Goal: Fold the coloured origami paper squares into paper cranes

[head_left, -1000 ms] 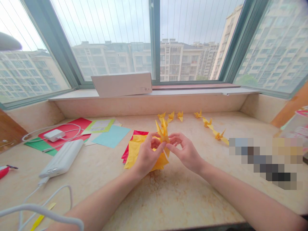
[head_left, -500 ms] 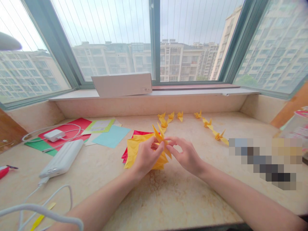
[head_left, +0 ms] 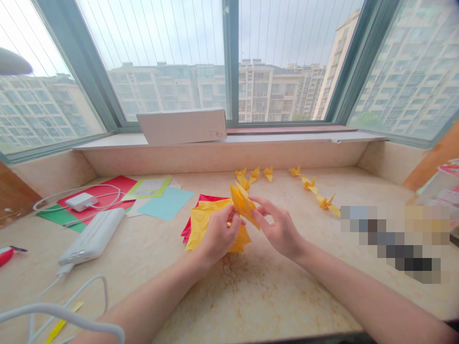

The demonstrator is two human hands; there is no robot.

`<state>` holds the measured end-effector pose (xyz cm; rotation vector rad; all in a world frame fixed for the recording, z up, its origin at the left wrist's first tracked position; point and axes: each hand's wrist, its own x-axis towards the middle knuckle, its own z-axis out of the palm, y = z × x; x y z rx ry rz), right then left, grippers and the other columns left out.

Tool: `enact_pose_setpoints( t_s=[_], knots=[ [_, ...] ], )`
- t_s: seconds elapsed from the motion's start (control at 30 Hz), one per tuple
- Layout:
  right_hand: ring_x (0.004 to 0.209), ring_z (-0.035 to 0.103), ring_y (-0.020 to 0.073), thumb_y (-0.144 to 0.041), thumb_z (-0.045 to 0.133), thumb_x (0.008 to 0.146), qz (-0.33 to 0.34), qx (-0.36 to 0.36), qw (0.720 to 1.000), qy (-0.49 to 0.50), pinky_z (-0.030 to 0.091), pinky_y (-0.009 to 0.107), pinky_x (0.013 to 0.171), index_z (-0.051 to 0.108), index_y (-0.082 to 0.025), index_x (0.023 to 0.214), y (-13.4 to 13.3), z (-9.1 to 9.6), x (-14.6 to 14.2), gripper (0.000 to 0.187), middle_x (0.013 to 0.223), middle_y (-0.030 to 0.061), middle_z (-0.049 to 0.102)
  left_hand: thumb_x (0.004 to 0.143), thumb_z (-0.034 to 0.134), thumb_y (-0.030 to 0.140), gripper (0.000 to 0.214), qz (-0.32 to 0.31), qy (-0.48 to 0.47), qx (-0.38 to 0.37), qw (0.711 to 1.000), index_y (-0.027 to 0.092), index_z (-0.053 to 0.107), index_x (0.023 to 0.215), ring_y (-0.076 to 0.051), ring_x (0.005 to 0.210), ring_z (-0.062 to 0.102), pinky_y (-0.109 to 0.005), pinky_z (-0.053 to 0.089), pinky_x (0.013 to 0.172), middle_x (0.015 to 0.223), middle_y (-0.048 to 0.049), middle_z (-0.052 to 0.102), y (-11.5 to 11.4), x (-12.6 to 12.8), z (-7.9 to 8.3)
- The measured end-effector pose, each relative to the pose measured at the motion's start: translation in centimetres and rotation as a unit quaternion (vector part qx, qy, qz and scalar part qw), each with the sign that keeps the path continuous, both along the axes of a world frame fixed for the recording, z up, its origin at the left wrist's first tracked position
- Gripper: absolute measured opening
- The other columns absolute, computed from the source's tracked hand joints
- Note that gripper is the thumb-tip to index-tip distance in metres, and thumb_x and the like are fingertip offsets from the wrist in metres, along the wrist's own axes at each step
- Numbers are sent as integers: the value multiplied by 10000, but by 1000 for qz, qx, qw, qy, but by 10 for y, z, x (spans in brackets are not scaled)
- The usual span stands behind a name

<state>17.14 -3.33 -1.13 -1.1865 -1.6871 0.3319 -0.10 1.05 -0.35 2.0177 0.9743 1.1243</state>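
Observation:
A half-folded yellow paper figure (head_left: 243, 202) is held up just above the counter between both hands. My left hand (head_left: 218, 235) pinches its lower left side with curled fingers. My right hand (head_left: 279, 228) grips its right edge between thumb and fingers. Under the hands lies a stack of yellow paper sheets (head_left: 201, 222) on top of a red sheet (head_left: 203, 198). Several finished yellow paper cranes (head_left: 255, 173) stand in a row toward the back, and more cranes (head_left: 324, 200) trail off to the right.
Coloured sheets (head_left: 165, 202) lie at the left with a white charger and cable (head_left: 79, 200) on them. A white power bank (head_left: 93, 234) and its cable (head_left: 68, 315) sit at the front left. A long white box (head_left: 181, 125) rests on the window sill.
The paper figure has been turned and tilted, so a broader flat face now shows. Both hands shifted their grip on it slightly and stayed in the same place.

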Motion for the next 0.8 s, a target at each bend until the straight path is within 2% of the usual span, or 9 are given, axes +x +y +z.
enact_pose_setpoints(
  t_s=[0.13,0.23,0.33,0.43,0.63,0.8],
  knots=[
    [745,652,164,-298,475,973,6,-3,1000,16,517,258,615,540,-284,1280,0,0,0,314,847,11,705,913,439,217,200,-65,-48,-56,995,162,631,895,-165,727,679,-283,549,685,803,-45,703,2,1,1],
    [777,651,168,-307,528,954,-19,24,999,37,512,253,615,537,-268,1219,4,-3,3,269,886,15,706,920,472,255,202,-94,-63,-70,991,160,649,914,-153,726,647,-278,556,675,862,-56,681,2,2,2],
    [824,646,174,-268,534,944,-41,85,995,27,521,272,666,568,-250,1101,10,-6,7,162,952,32,692,913,520,278,191,-99,-52,-48,993,172,680,914,-184,899,625,-264,558,692,1008,-84,647,0,3,3],
    [841,642,175,-229,501,955,-15,114,993,-3,524,296,734,605,-235,1012,14,-7,11,119,956,38,684,913,534,278,195,-96,-43,-33,994,195,709,940,-213,1065,570,-269,563,748,1116,-96,593,-3,3,3],
    [849,648,188,-274,605,914,6,104,994,-20,518,332,796,637,-237,1042,14,-5,12,137,966,38,701,934,509,273,229,-98,-16,-13,995,226,714,1023,-212,1105,553,-277,567,770,1182,-95,556,-2,1,5],
    [852,666,199,-301,602,919,1,89,996,-21,518,356,812,640,-238,1069,13,-6,13,167,968,42,727,928,502,223,233,-118,20,31,992,225,726,993,-206,1095,562,-293,550,830,1180,-87,589,-3,-1,8]
  ],
)
